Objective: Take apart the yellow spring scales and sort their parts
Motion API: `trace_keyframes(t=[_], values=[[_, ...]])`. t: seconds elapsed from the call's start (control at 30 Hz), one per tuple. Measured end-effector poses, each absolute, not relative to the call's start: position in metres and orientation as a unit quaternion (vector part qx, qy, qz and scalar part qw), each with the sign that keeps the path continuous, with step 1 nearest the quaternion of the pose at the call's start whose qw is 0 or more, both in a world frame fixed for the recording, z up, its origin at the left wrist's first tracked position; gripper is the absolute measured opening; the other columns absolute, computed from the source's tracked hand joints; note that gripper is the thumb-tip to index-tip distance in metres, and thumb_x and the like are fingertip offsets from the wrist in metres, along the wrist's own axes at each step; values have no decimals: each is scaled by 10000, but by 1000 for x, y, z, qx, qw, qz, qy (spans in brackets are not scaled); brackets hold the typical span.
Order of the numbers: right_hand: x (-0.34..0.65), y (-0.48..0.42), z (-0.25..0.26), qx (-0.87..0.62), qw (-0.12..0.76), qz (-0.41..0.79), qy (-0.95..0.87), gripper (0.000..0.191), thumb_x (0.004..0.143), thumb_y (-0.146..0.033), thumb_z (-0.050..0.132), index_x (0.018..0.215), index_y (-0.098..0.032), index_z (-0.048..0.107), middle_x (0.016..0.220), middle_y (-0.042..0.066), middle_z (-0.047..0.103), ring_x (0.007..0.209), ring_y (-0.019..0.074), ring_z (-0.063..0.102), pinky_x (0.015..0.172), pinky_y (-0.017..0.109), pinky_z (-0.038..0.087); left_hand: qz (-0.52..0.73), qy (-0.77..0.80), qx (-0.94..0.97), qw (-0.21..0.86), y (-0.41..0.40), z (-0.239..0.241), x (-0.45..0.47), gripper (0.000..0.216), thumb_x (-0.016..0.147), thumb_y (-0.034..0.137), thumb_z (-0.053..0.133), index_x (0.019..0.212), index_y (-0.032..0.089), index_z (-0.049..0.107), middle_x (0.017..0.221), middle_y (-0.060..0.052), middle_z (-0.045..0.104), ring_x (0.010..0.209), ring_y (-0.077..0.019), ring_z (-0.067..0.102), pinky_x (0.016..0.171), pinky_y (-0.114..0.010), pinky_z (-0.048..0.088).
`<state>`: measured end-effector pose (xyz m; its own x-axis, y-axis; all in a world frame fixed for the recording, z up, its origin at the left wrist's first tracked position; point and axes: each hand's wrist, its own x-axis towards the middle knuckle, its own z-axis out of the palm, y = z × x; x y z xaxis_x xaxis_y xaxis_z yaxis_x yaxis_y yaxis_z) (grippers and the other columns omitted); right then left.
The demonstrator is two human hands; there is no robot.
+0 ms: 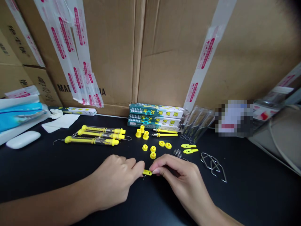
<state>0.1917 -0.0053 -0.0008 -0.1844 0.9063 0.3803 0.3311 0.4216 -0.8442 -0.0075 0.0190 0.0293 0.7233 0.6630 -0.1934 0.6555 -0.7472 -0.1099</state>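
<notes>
Left hand (117, 180) holds yellow tab (147, 172), yellow collars (153, 155) just beyond.

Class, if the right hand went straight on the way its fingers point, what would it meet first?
The small yellow piece held by the left hand; the right hand seems close at its end, though contact is unclear.

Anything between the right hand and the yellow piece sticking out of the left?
Nothing visible. The right hand has its fingertips right at the exposed end of the yellow piece; the left hand covers the other end. The yellow caps lie beyond, not between.
</notes>
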Motion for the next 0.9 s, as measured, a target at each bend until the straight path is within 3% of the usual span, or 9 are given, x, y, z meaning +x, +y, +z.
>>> trace_keyframes(t=[0.13,0.4,0.63,0.83,0.9], values=[[191,-7,-1,-448,470,293,-702,204,901,-127,618,772,-245,724,759,-48,738,682,118,662,655,190,465,124,-355,-926,30,17,31,-5,316,801,-30,487,1016,192,553,877,-44,706,744,-296,734,613,-413,589],[192,-2,-2,-503,450,373,-637,168,863,-193,666,734,-267,745,698,-64,715,669,122,645,639,200,438,119,-349,-929,39,16,33,-4,356,738,-27,526,1032,168,573,835,-65,730,659,-310,735,525,-376,547],[191,-3,0,-501,445,373,-641,179,862,-207,638,721,-260,736,697,-58,705,662,124,628,630,208,428,104,-317,-941,53,19,32,-7,255,741,41,569,954,181,566,757,-48,721,609,-295,713,476,-337,470],[190,-6,0,-497,445,375,-644,152,872,-239,646,745,-250,728,719,-45,694,673,130,612,640,217,430,60,-259,-961,77,22,28,-14,13,919,183,527,923,190,538,725,-24,687,529,-250,656,409,-325,350],[191,-6,0,-493,448,387,-637,145,881,-265,646,763,-245,728,730,-38,687,678,132,602,635,220,427,30,-250,-965,78,21,27,-15,208,972,389,531,917,189,537,721,-26,683,516,-251,644,413,-337,350]])
